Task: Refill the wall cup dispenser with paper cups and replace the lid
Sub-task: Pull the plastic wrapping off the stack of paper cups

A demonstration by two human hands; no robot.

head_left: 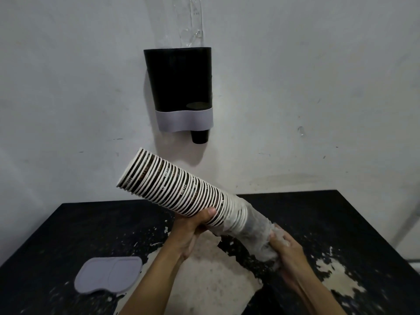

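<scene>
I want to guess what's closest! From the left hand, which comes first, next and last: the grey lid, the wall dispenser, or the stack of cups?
Measured from the left hand:
1. Stack of cups: in the hand's own grip, angled up to the left.
2. Grey lid: flat on the table, lower left.
3. Wall dispenser: up on the wall, above the cups.

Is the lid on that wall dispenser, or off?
Off. The grey lid lies flat on the black table, and the dispenser on the wall stands open-topped.

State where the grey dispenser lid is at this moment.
In the head view the lid lies flat on the black table, low on the left, below the wall dispenser and left of the left hand.
</scene>
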